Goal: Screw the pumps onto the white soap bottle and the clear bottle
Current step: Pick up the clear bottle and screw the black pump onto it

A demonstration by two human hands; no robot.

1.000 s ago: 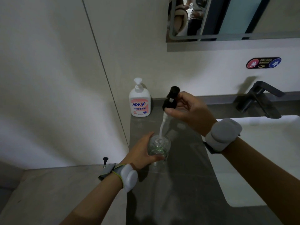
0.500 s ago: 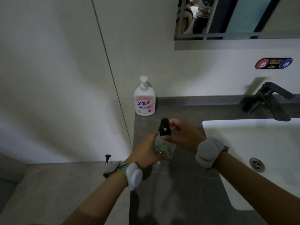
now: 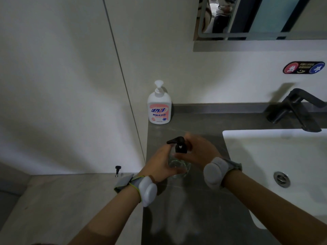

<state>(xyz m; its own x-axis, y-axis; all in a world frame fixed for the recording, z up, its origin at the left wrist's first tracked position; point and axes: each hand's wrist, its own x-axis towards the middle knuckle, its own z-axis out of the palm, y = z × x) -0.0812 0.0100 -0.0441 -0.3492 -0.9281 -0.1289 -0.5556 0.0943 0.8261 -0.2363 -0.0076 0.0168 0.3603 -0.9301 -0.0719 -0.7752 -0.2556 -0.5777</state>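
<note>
Head view: white plastic soap bottle (image 3: 159,106) stands capped at the grey table's (image 3: 198,218) back, while left hand (image 3: 160,165) grips the clear bottle (image 3: 178,165) and right hand (image 3: 199,152) pinches its black pump (image 3: 179,146), seemingly mid-screwing.

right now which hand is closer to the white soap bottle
Right, narrowly. The right hand grips the black pump just in front of the white soap bottle; the left hand holds the clear bottle lower, nearer the person.

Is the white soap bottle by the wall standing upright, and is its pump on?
Yes, upright. The white soap bottle stands on the grey counter, with its white pump on top.
</note>
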